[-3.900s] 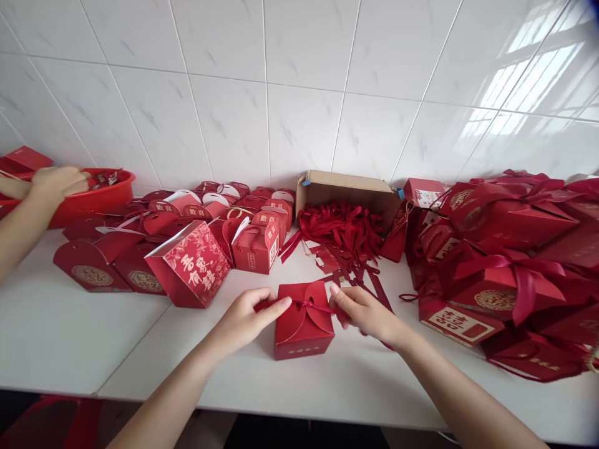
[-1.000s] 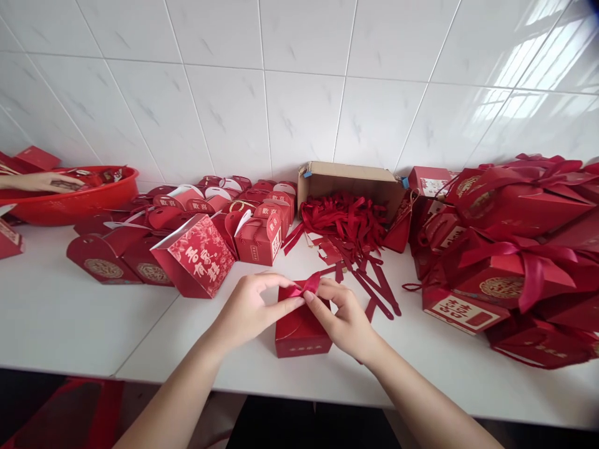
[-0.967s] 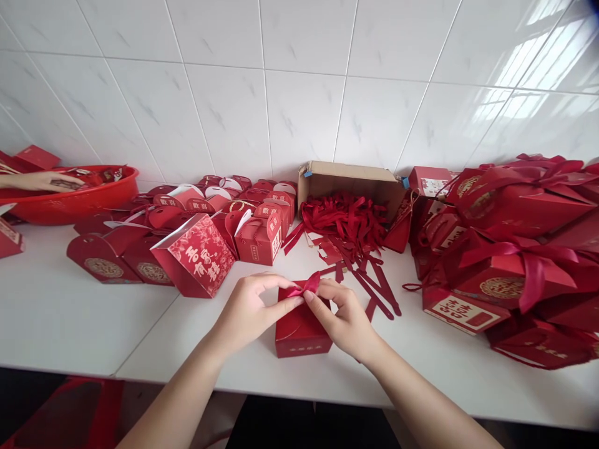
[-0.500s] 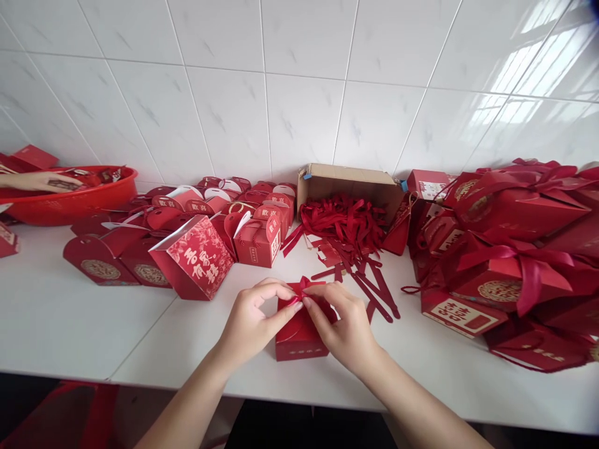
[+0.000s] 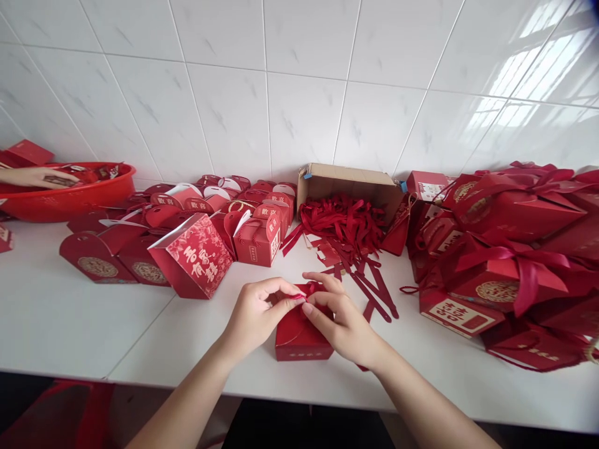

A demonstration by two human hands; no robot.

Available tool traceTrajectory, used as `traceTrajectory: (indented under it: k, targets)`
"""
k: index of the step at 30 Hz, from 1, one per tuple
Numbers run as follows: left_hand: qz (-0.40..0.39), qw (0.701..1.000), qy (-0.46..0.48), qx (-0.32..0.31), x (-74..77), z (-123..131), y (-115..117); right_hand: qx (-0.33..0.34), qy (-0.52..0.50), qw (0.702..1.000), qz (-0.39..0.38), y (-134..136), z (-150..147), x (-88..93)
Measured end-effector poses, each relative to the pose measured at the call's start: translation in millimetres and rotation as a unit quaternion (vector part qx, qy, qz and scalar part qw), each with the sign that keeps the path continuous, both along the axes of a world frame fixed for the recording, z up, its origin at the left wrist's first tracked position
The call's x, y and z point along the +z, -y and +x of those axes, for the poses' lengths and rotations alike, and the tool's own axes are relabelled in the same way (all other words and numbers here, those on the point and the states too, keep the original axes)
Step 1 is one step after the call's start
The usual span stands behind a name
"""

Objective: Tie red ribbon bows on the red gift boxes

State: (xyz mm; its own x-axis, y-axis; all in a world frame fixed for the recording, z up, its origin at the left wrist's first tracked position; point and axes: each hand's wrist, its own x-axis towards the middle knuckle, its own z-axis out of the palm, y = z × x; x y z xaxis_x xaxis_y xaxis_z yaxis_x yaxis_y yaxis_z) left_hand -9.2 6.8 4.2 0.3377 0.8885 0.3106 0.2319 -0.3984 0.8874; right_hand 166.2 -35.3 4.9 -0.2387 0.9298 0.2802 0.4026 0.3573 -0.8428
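A small red gift box [image 5: 302, 340] sits on the white table in front of me, its top partly covered by my fingers. Above its lid, my left hand [image 5: 262, 312] pinches a red ribbon [image 5: 297, 296] between thumb and forefinger. My right hand [image 5: 344, 318] meets it there, thumb and forefinger closed on the same ribbon, with another finger stretched out. A ribbon end shows below my right wrist. How the ribbon loops at the fingertips is hidden.
Behind the box, a cardboard carton [image 5: 349, 174] lies with red ribbons [image 5: 346, 221] spilling out. Ribboned boxes [image 5: 510, 274] are piled at right; handled boxes [image 5: 255, 240] stand at left. Another person's hand [image 5: 47, 178] reaches into a red basin [image 5: 70, 202].
My right hand has shifted slightly, and one of its fingers now stretches out over the lid. The ribbon loop that stood up between my hands is less visible.
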Motion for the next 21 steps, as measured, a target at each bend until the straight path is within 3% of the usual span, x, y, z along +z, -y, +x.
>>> traceTrajectory:
  k: [2,7,11,15,21]
  targets:
    - [-0.012,1.000,0.012,-0.014,-1.3,1.9,-3.8,0.029,-0.025,0.998,-0.040,-1.1,-0.6,2.0]
    - [0.025,0.999,0.005,-0.019,0.5,-0.7,-3.3,-0.069,-0.082,0.992,-0.062,0.6,-8.6,-1.7]
    - [0.110,0.989,-0.085,-0.041,3.1,-5.2,7.5,-0.091,-0.063,0.992,-0.069,6.7,-11.6,0.8]
    - [0.127,0.989,-0.074,-0.004,-0.3,-3.9,9.7,-0.075,-0.014,0.994,-0.074,14.4,-5.1,11.6]
    - [0.079,0.996,-0.040,-0.032,-2.5,-4.4,4.4,-0.066,0.113,0.990,0.048,16.0,14.2,15.3]
